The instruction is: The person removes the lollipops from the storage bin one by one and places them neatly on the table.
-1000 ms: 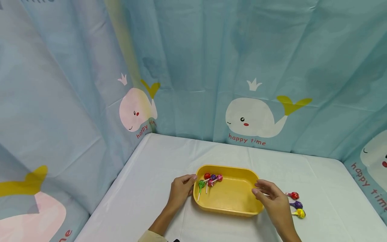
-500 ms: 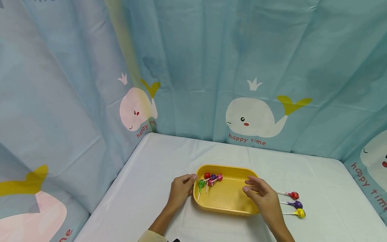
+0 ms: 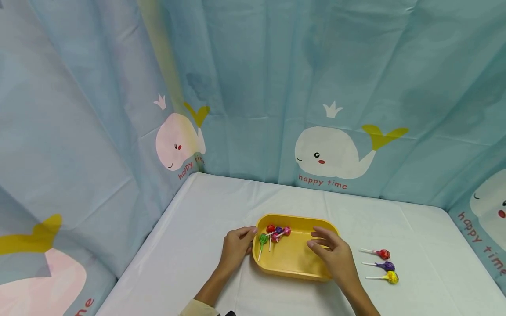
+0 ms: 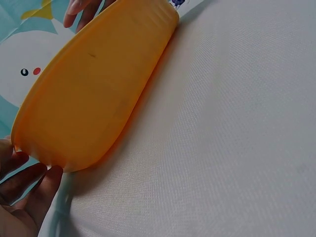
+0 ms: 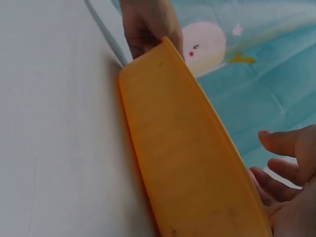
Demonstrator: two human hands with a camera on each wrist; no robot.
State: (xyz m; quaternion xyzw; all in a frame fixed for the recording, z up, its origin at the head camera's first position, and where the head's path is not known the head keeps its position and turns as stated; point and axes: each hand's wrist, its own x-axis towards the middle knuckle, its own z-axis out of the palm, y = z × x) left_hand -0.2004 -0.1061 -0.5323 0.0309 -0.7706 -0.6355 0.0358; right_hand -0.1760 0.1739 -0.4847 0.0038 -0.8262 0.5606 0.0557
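Note:
A yellow plastic tray sits on the white-covered table. My left hand grips its left end, thumb on the rim, and in the left wrist view the fingertips lie against the outer wall. Over the tray's right end hovers my right hand, fingers loosely bent and nothing between them; the right wrist view has these fingers beyond the rim. Inside the tray's left part lie several wrapped lollipops: a green one, a red one, a purple one and pink ones.
To the right of the tray, a red lollipop, a purple lollipop and a yellow lollipop lie in a row, sticks pointing left. Blue curtains printed with whales hang behind and beside the table.
My right hand has moved left from the tray's right rim to over its inside, uncovering the sticks of the lollipops on the right. My left hand and the tray stay put.

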